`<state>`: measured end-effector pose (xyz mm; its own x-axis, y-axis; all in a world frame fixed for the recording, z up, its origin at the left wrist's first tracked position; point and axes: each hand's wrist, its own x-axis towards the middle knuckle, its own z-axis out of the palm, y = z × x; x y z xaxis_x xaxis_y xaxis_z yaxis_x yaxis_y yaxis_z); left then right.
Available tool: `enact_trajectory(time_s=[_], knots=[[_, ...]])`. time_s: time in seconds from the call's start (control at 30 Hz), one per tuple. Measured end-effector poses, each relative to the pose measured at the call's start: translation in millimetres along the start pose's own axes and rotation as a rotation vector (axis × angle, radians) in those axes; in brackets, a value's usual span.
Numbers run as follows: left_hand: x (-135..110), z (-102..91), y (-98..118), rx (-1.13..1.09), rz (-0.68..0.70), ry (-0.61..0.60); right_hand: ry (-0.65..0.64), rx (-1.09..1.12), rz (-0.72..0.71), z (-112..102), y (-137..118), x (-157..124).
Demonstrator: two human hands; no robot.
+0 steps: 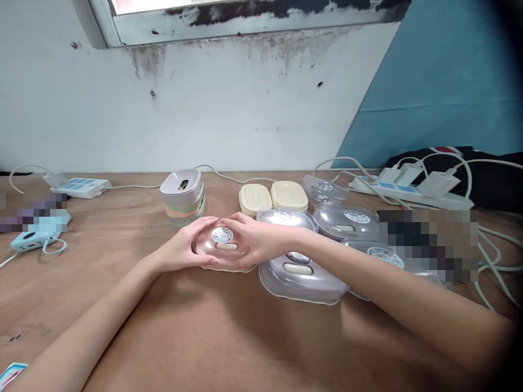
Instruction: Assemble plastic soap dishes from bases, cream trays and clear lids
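A clear plastic lid [223, 245] with a round patterned sticker and a pale oblong slot is held between both hands, a pale rim showing beneath it. My left hand [182, 246] grips its left side, fingers along the far edge and thumb in front. Curled around the right side is my right hand [265, 238]. Behind the left hand stands a stack of pastel containers [182, 191], lilac on top. To the right, partly hidden by my forearm, clear lids [304, 280] lie close together. Two cream-coloured square pieces [289, 195] sit behind the right hand.
White power strips lie at the left [84, 187] and right [392, 191], with cables along the wall. A light blue device [41, 231] rests at left. Another clear piece [324, 190] lies at the back. The wooden table [196, 337] meets a white wall.
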<state>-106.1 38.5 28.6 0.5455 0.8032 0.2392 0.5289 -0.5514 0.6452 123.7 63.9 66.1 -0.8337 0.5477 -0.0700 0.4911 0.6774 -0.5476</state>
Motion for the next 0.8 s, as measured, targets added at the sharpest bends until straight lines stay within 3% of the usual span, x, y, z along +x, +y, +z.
enact_trajectory(time_s=[0.4,0.8], knots=[[-1.6,0.6,-1.7,-0.023,0.000,-0.020,-0.067,-0.291,0.061,0.0,-15.3,0.3],[-1.1,-5.4,-2.9,-0.050,0.052,0.015,-0.054,-0.315,-0.004,6.1,-11.0,3.3]])
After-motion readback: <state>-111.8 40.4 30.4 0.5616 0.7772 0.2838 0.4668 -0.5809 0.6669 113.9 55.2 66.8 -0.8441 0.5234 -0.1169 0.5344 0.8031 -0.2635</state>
